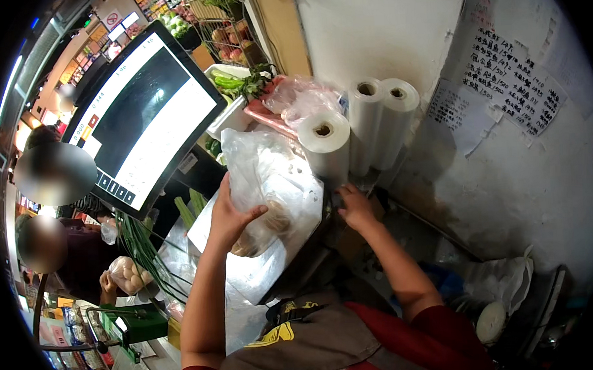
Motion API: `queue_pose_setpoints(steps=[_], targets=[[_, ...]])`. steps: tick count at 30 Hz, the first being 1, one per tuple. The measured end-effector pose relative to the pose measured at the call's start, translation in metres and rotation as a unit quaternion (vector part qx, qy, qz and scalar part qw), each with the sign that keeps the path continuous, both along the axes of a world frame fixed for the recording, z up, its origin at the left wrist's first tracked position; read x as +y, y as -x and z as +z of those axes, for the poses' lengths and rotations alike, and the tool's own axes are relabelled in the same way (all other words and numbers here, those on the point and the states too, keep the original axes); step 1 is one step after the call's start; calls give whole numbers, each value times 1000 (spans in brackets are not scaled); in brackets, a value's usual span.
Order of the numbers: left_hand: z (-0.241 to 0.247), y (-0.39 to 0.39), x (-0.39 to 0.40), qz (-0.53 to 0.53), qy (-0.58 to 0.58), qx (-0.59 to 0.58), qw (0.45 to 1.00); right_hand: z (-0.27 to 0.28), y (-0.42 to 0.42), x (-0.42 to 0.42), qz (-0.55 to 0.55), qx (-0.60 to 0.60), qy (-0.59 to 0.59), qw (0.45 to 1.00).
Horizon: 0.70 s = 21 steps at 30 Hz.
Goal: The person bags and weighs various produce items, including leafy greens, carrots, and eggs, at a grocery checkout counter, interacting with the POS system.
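A clear plastic bag with brownish produce in its lower part rests on the metal pan of a weighing scale. My left hand grips this bag from its left side, thumb across the front; some fingers are hidden behind the plastic. At the scale's right edge is my right hand, fingers apart and slightly bent, with nothing visible in them. Just above it stands a roll of clear plastic bags. The scale's display screen is lit, up and to the left.
Two more plastic rolls stand against the wall. Pink-tinted bags lie behind the scale. Green stalks hang over the counter's left side. Across it, a person's hand holds bagged eggs. Handwritten sheets hang at right.
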State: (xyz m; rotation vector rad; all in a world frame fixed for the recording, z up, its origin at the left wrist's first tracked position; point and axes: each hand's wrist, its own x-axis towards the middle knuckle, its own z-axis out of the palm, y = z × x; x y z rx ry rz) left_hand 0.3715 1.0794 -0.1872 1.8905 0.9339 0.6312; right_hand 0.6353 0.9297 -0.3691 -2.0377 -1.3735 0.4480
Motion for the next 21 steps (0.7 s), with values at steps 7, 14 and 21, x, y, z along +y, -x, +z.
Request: queue_pose_setpoints(steps=[7,14,21], targets=[[13,4,-3,59,61,-20,996,-5,0,-3,14,-23,-56,998],[8,44,-2,149,209,-160,953,29,3,-14,28,-3,17,999],[19,59,-48,187,223,-233,928,154,101,6,281,237,-176,913]])
